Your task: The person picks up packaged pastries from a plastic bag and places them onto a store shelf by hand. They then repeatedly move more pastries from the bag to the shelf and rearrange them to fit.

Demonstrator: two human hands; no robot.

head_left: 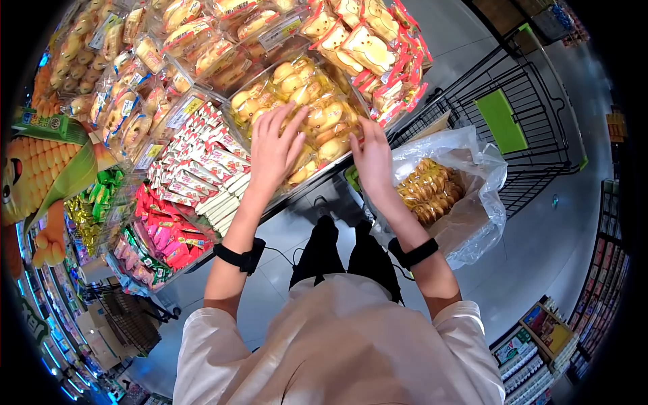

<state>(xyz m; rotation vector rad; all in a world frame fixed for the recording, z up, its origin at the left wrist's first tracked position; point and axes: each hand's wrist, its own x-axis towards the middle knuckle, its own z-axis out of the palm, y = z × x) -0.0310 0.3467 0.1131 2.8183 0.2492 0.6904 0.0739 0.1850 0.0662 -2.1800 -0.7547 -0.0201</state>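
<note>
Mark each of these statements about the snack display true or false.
1. The left hand lies spread on the yellow packets. True.
2. The clear plastic bag is empty. False: it holds yellow packets too.
3. Both wrists wear black bands. True.
4. The shopping cart stands on the person's left. False: it stands on the right, behind the bag.

I can make out no readable words or numbers from here, since the price tags [183, 111] and the green sign [39, 125] are too blurred.
</note>
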